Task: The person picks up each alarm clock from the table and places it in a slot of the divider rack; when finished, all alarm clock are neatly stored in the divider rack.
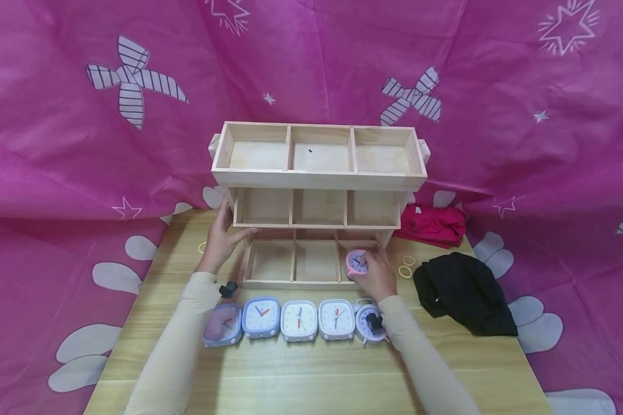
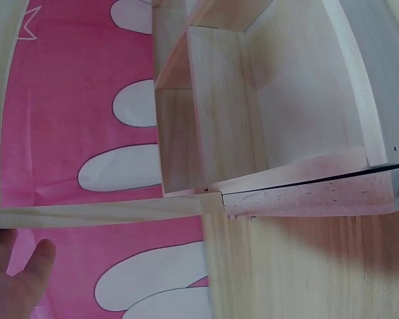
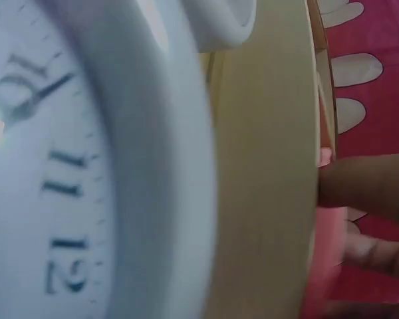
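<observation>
A three-tier wooden shelf (image 1: pixel 319 181) stands on the table, each tier split into three compartments. My right hand (image 1: pixel 378 278) grips a small round pink alarm clock (image 1: pixel 355 263) in the right compartment of the bottom tier. In the right wrist view its pink edge (image 3: pixel 324 259) shows beside my fingers. My left hand (image 1: pixel 220 242) is at the shelf's left side, its fingers against the wooden side strut (image 2: pixel 106 211) and its thumb extended. A row of square clocks (image 1: pixel 261 317) lies in front of the shelf, with a round white twin-bell alarm clock (image 1: pixel 366 324) at its right end.
A red cloth (image 1: pixel 433 225) and a black cloth (image 1: pixel 462 293) lie right of the shelf. Yellowish rings (image 1: pixel 405 271) rest near them, and another ring (image 1: pixel 202 247) is at the left. A pink patterned curtain (image 1: pixel 311 63) hangs behind and around the wooden table (image 1: pixel 301 380).
</observation>
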Demonstrator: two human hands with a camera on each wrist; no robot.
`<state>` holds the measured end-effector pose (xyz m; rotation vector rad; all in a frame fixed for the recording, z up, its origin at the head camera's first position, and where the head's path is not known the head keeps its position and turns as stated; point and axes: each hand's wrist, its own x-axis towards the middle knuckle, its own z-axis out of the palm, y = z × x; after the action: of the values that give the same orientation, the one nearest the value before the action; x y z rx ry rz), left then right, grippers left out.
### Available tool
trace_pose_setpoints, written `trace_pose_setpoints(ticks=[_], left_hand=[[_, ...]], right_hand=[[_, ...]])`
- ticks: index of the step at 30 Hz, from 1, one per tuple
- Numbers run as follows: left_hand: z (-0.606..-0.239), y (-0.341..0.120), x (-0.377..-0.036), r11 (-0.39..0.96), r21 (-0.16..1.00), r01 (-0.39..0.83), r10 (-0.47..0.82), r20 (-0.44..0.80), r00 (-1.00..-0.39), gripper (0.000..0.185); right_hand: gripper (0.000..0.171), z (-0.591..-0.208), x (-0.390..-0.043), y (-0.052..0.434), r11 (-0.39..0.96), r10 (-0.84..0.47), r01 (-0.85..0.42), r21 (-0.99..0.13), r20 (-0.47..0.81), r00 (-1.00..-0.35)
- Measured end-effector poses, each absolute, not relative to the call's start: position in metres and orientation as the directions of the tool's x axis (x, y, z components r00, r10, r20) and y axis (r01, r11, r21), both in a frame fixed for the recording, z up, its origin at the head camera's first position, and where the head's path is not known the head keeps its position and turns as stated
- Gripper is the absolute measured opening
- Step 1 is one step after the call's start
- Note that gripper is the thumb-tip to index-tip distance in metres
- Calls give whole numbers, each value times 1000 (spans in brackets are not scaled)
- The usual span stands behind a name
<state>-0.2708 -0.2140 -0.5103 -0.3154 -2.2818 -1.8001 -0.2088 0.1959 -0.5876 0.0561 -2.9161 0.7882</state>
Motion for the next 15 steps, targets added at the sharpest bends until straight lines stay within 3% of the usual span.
trace_pose_setpoints(ticks=[8,15], left_hand=[[-489,-205,-255,242,929,281,43,279,-959,110],[-487,-203,-254,219,931,292,36,291,-956,111]], right_hand=[[41,-578,-187,193,861,-22,-64,-504,89,-996],[38,-580,-128,202,827,6,-134,-546,246,-969]])
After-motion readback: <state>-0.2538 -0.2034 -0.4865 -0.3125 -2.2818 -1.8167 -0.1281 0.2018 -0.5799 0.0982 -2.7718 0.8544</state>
